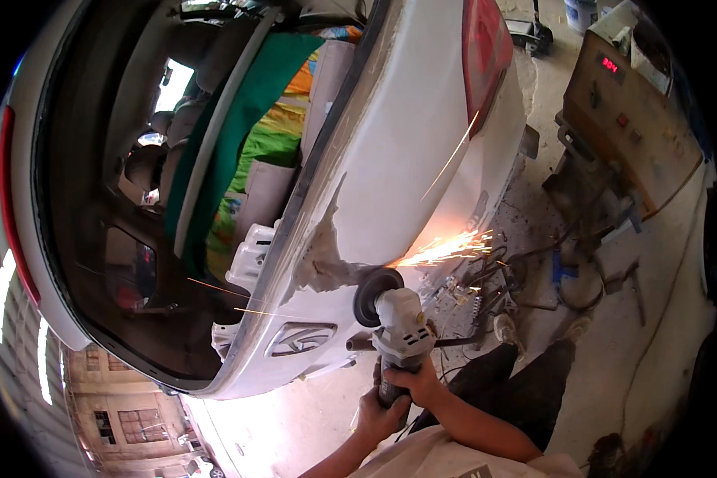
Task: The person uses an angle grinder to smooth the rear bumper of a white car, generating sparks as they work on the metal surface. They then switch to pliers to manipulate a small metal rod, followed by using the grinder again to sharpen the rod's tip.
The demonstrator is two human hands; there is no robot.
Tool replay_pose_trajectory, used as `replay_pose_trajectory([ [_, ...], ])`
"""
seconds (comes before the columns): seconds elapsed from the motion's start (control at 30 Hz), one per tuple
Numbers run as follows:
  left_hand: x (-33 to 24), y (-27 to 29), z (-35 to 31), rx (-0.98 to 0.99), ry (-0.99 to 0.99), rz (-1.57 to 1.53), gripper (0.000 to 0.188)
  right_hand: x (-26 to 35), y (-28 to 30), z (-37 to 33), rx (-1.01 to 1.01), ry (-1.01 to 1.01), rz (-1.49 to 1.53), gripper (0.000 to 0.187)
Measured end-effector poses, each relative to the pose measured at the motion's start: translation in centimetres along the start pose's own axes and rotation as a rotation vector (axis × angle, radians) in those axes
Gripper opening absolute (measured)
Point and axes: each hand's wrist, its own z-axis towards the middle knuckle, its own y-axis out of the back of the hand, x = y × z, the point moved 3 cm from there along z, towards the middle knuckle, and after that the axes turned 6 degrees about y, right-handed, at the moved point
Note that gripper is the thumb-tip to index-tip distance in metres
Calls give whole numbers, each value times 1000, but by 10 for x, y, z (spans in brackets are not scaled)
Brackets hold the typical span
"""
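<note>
My left hand (379, 416) and my right hand (424, 384) are both closed around the dark body of an angle grinder (402, 323). My right hand sits nearer the grey head, my left nearer the rear end. The grinder's round disc (374, 297) meets the white rear panel of a car (390, 175). Orange sparks (454, 248) fly from the contact toward the right. Beside the disc, a bare grey patch (327, 259) with a jagged outline shows in the paint. A chrome emblem (301, 339) lies just left of the grinder.
The car's opened rear (279, 159) shows green and patterned cloth inside. A red tail light (486, 56) is at the top. To the right stands a brown machine cabinet (633, 119) with a red display. Cables, a blue clamp (564, 267) and metal pieces lie on the floor near my feet.
</note>
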Motion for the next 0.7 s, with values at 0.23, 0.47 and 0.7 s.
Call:
replay_pose_trajectory([
  [0.23, -2, -2, -3, 1, -47, -4, 40, -11, 7, 1, -13, 19, 60, 52],
  [0.47, 10, -2, -9, -101, 24, 67, 41, -39, 19, -1, 19, -26, 35, 50],
  [0.7, 8, -7, 3, -154, 45, 195, 45, -30, 30, 6, 41, -58, 126, 50],
])
